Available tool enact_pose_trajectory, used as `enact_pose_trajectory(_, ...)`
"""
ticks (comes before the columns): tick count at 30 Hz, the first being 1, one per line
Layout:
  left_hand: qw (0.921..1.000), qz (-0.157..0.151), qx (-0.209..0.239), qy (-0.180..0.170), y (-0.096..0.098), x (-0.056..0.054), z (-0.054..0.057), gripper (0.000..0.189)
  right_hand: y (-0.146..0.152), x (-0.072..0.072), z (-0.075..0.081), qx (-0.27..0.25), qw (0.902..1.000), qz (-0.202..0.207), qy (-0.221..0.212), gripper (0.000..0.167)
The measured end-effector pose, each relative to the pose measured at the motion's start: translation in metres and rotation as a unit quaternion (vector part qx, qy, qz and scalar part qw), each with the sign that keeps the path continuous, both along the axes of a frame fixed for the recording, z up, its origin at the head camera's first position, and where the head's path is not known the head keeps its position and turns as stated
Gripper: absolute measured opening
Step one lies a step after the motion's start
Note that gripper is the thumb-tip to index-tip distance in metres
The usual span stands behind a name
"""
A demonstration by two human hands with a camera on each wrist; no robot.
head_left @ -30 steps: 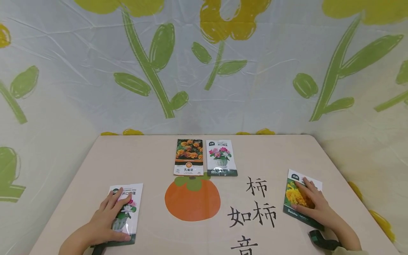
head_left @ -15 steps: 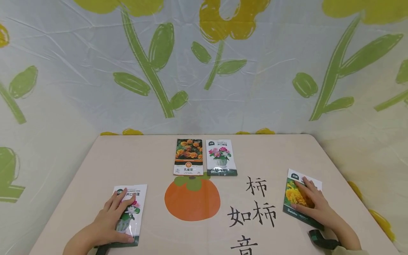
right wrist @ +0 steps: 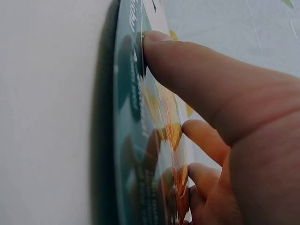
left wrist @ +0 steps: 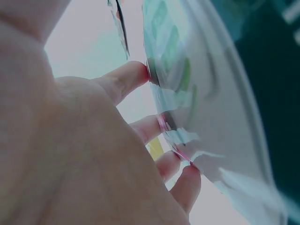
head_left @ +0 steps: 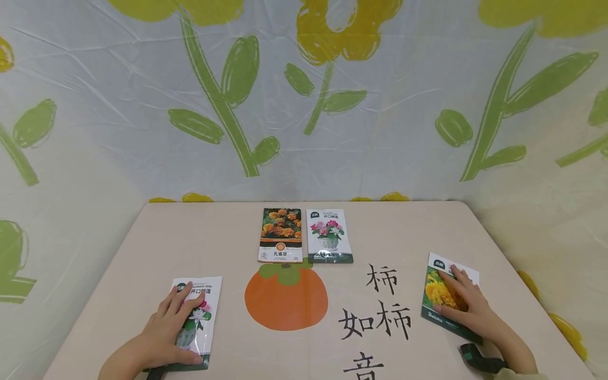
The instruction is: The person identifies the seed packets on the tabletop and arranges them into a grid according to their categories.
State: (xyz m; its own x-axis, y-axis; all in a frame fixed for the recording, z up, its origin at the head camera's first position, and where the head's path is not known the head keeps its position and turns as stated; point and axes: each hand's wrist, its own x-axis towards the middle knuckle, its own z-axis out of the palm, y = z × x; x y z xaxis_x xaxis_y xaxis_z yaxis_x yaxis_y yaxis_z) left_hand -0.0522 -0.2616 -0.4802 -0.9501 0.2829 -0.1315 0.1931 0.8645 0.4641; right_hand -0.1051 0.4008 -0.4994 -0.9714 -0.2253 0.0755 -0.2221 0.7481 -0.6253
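Observation:
My left hand (head_left: 163,330) lies on a white seed packet (head_left: 207,316) with pink and white flowers at the table's left. In the left wrist view its fingertips touch the face of that packet (left wrist: 211,103). At the right my right hand (head_left: 475,311) rests on a tilted seed packet (head_left: 437,287) printed with a yellow flower. Thumb and fingertips of that hand touch the face of the packet (right wrist: 129,108) in the right wrist view. Both hands have their fingers spread, and each covers part of its packet.
Two more packets lie side by side at the back middle: one with orange marigolds (head_left: 281,227) and one with potted pink flowers (head_left: 329,240). The beige table (head_left: 228,237) carries a printed persimmon and black characters. A floral cloth (head_left: 380,158) stands behind. Dark devices sit at both wrists.
My left hand has slid its packet a little to the right, more in the first half second than in the second. My right hand and the other packets stay in place.

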Motion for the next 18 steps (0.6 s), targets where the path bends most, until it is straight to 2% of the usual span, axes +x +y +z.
enact_pose_trajectory(12,1.0,-0.004,0.0,-0.003,0.0059,0.0017,0.0056,0.115,0.0,-0.0001,-0.0003,0.003,1.0,-0.002,0.002,0.079)
enact_pose_trajectory(18,0.9999,-0.016,-0.005,0.003,0.0078,0.0027,0.0073,0.114,-0.0008,0.0003,0.0007,0.006,1.0,-0.004,0.001,0.08)
